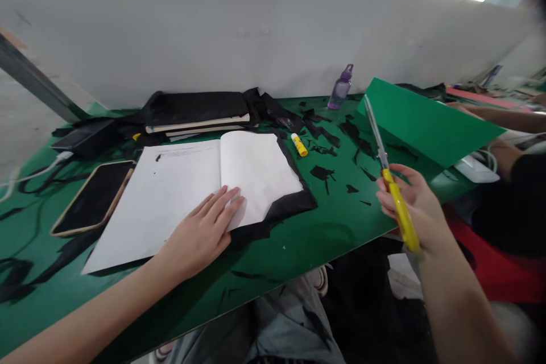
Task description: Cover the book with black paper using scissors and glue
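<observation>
My left hand (209, 224) lies flat, fingers stretched, on an open white-paged book (179, 193) near its spine. The book's right page (258, 168) looks uneven along its outer edge, and black material (294, 203) sticks out beneath it. My right hand (412, 199) is raised off the table's front edge, gripping scissors (401, 210) by their yellow handles. The blades point up and away from me and look closed. Beyond the book's upper right corner a yellow glue stick (299, 145) with a white cap lies on the table.
Black scraps (323, 173) litter the green table (333, 227). A phone (94, 199) lies left of the book; black-covered books (198, 111) are stacked behind. A purple bottle (341, 88) stands by the wall. At right, another person's arm (507, 116) is beside a green sheet (426, 119).
</observation>
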A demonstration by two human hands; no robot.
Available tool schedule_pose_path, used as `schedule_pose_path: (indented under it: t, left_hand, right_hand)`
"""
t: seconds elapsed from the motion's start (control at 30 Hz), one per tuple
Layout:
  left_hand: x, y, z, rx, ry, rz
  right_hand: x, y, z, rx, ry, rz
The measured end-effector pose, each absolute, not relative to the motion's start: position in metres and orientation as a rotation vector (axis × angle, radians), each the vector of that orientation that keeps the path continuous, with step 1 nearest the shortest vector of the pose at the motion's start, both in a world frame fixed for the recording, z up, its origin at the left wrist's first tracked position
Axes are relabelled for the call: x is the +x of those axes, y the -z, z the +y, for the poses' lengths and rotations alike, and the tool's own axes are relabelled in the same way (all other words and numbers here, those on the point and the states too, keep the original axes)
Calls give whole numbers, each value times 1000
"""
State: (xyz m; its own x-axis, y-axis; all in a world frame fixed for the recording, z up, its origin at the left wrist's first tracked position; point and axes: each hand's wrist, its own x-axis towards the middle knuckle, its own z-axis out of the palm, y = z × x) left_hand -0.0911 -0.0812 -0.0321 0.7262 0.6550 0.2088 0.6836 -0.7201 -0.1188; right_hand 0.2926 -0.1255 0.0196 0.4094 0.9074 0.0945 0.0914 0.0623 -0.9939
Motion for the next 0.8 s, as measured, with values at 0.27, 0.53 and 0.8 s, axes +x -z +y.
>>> schedule_pose_path:
  t: [0.27,0.53,0.8]
  left_hand:
    - [-98,27,-76,-2854,153,-1001]
    - [-41,-6,-73,-3016,182,-1192]
    - [-1,7,-39,-3268,18,-1548]
  right_hand:
    - [287,-26,-158,-1389,-512,-907]
    - [280,-9,-157,-1426,-569,-924]
    - [274,1,-158,-1422,-458,-1171]
